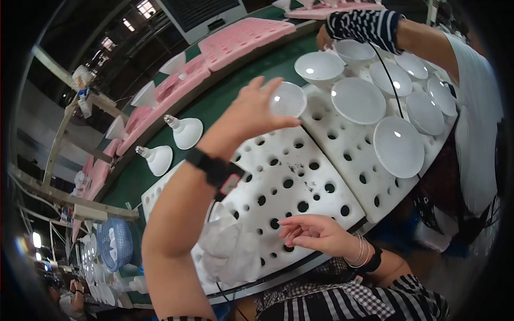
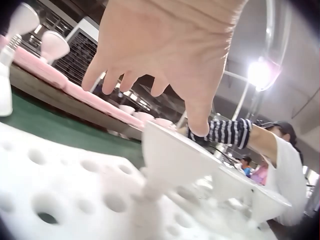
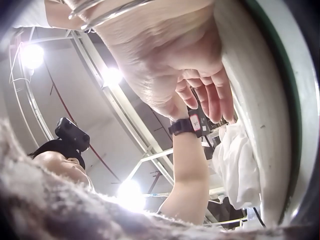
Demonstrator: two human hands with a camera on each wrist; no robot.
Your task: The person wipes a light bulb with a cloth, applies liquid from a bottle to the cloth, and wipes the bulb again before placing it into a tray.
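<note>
The left hand, fingers spread, reaches over the white foam board beside a round white lamp. In the left wrist view the same hand hangs above a cone-shaped lamp standing in the foam; whether the thumb touches it I cannot tell. The right hand is held over the board's near edge with fingers loosely bent and nothing in them. In the right wrist view this hand is palm-side visible, near a crumpled white cloth.
Several lamps stand in a second board at the right, where another person's striped sleeve reaches in. Two lamps lie on the green belt. Pink foam trays line the far side. White cloth lies near the left forearm.
</note>
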